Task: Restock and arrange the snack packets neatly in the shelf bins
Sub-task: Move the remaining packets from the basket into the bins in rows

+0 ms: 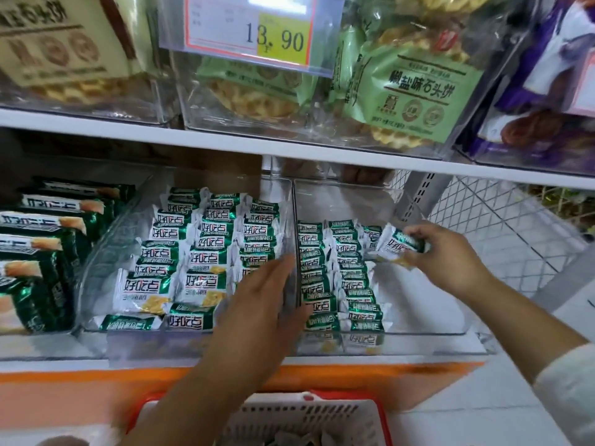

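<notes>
Two clear bins sit side by side on the lower shelf. The left bin [96,252] is packed with rows of green and white snack packets [193,252]. The right bin [428,320] holds two neat rows of the same packets [338,275] along its left half; its right half is bare. My right hand [447,252] is shut on one packet [396,243], held over the right bin beside the back of the rows. My left hand [267,294] lies flat with fingers apart over the divider between the bins, holding nothing.
A red basket [380,413] with a white mesh liner and a few packets sits below, in front of the orange shelf front [96,391]. Dark green boxes [42,246] stand left of the bins. The upper shelf [225,140] carries bagged biscuits and a 13.90 price tag [257,30].
</notes>
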